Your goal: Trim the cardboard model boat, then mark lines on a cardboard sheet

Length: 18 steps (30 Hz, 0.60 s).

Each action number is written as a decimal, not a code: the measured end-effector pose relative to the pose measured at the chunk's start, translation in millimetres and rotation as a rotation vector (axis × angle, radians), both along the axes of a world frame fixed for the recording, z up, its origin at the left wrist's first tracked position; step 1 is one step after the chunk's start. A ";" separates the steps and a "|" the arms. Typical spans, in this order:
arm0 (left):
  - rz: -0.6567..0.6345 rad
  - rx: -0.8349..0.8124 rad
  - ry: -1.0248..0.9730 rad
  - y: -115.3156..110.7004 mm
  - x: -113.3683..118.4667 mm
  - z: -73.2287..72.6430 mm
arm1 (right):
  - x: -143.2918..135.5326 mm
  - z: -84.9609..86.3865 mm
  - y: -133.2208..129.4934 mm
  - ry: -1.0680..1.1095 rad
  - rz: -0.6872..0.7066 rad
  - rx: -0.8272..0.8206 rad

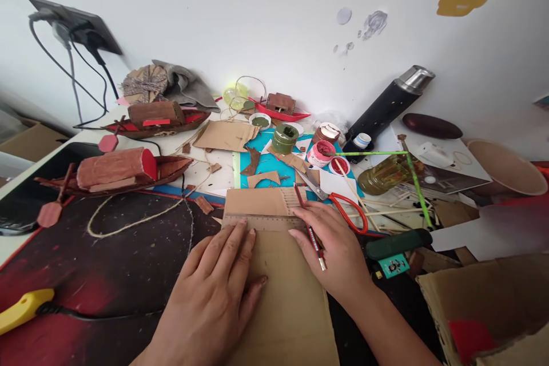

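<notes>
A long piece of brown cardboard [287,303] lies in front of me, with a clear ruler [270,223] across it near its far end. My left hand [214,291] lies flat, its fingertips pressing on the ruler's left part. At the ruler's right end is my right hand [337,251], fingers bent around a red-and-black pencil [314,240] whose tip points away from me. Beyond the ruler, the strip's right corner shows exposed corrugation [295,199]. Orange-handled scissors [349,211] rest just past my right hand.
Brown model boats [115,171] stand at the left, another boat [281,106] at the back. Paint jars [285,138] sit on a blue sheet [253,151]. A black flask [386,106] leans against the wall. A yellow-handled tool [26,309] with a cord lies front left.
</notes>
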<state>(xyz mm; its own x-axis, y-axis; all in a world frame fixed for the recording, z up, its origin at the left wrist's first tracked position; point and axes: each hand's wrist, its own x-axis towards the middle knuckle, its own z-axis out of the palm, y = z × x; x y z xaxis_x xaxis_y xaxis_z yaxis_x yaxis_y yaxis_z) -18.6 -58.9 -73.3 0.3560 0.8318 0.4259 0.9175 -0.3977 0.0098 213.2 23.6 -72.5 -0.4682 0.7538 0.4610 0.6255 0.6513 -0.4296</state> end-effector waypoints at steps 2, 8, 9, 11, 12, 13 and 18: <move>0.023 -0.007 -0.035 -0.3 1.0 0.2 | 0.3 0.5 -0.6 -0.015 0.010 0.000; -0.028 -0.017 0.031 0.5 -1.1 1.0 | -1.0 -0.9 0.2 -0.049 0.004 0.005; -0.032 -0.016 0.045 0.8 -1.8 0.9 | -1.2 -1.4 0.5 -0.047 0.000 0.005; -0.032 -0.009 0.054 1.4 -3.2 0.8 | -1.4 -2.2 0.8 -0.041 -0.006 0.004; -0.030 -0.006 0.053 1.6 -3.7 0.7 | -1.3 -2.5 0.8 -0.038 -0.008 0.003; -0.030 -0.005 0.051 1.7 -4.0 0.6 | -1.1 -2.8 0.7 -0.036 -0.010 -0.001; -0.014 -0.007 0.032 1.0 -4.5 -0.8 | -0.1 -3.7 0.2 -0.015 -0.016 -0.035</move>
